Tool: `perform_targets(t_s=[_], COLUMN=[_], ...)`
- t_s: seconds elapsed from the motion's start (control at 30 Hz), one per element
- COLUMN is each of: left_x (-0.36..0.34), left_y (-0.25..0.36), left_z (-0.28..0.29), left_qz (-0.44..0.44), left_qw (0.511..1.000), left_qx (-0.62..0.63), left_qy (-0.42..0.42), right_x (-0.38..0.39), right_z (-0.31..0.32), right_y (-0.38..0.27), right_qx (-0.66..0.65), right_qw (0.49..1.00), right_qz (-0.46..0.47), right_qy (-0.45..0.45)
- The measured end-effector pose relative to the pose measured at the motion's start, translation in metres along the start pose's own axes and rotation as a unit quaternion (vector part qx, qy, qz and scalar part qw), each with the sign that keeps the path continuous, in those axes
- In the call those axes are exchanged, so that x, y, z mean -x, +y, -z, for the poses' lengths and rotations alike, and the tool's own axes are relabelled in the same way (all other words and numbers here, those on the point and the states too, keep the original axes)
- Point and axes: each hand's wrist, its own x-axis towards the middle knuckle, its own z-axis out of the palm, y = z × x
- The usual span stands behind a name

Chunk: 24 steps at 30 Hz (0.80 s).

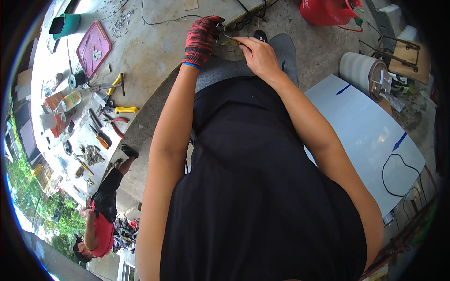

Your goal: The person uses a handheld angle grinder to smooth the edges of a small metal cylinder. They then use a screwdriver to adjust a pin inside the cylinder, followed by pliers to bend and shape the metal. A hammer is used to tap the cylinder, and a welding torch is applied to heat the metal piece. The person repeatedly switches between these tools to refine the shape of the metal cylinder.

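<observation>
My left hand, in a red-and-black knit glove with a blue cuff, is closed on a small round metal piece by the worktable's edge. My bare right hand is just to its right, pinching a thin metal tool that points at the piece. Part of the piece and tool is hidden by my fingers.
Pliers, a pink tray, a bottle and spools cover the left worktable. Another person is at the lower left. A red gas cylinder, striped roll and white board are rightward.
</observation>
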Motion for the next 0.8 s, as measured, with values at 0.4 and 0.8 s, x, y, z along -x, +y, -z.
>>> perform_targets(t_s=[0.4, 0.8], left_x=[-0.003, 0.003], left_y=[-0.008, 0.046], left_z=[-0.002, 0.03], left_qz=[-0.011, 0.164], left_qw=[0.999, 0.856], left_qx=[-0.041, 0.488], left_qy=[0.01, 0.051], right_x=[-0.007, 0.006], right_z=[-0.016, 0.054], right_y=[0.012, -0.017], right_qx=[0.04, -0.082], right_qw=[0.998, 0.991], right_qz=[0.042, -0.104], right_qy=[-0.008, -0.004])
